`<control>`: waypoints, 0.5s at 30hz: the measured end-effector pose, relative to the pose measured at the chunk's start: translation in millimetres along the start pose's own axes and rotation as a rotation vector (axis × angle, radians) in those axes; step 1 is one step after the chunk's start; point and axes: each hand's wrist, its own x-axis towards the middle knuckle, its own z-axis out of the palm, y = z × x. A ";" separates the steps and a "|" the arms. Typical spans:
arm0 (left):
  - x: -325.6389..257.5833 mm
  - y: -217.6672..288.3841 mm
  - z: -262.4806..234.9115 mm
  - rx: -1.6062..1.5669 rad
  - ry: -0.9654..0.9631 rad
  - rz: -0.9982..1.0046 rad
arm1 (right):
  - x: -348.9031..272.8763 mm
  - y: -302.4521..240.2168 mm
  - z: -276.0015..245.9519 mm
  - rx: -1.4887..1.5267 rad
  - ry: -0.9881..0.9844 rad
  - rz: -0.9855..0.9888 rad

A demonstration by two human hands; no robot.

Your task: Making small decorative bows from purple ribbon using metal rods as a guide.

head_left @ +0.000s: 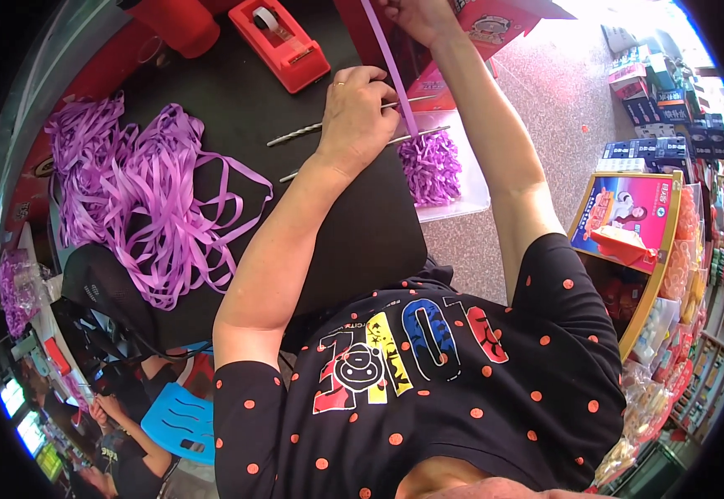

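Observation:
My left hand (358,116) is over the black tabletop (362,229), its fingers curled around a twisted metal rod (295,134) that comes out on both sides. A second metal rod (422,135) passes below that hand. A taut purple ribbon (393,71) runs from the top edge of the view down to this second rod. Below it, a crinkled purple ribbon bundle (430,170) lies in a clear plastic tub (476,191) beside the table. My right hand (416,18) is at the top edge, close to the ribbon, fingers bent and partly cut off; what they hold is hidden.
Loose purple ribbon (158,195) is heaped on the table's left. A red tape dispenser (283,46) and a red cup (175,25) stand at the back. Right of me is a display stand (628,220); behind it, stacked boxes (669,108). Another person (125,441) sits lower left near a blue stool (180,422).

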 end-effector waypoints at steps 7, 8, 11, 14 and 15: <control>1.7 3.9 -0.2 -0.056 0.117 -0.019 | 9.3 43.5 -17.9 0.119 0.019 0.081; 0.9 3.9 -0.4 -0.063 0.119 -0.025 | 7.9 50.4 -23.2 0.125 0.026 0.088; -1.0 3.2 -0.8 -0.074 0.060 -0.014 | 0.7 79.0 -40.3 0.017 0.148 0.104; -1.9 2.6 -0.7 -0.068 0.042 -0.030 | -36.3 115.1 -61.8 -0.006 0.271 0.203; -1.9 2.3 -0.9 -0.067 0.029 -0.033 | -58.7 131.0 -65.9 -0.159 0.191 0.086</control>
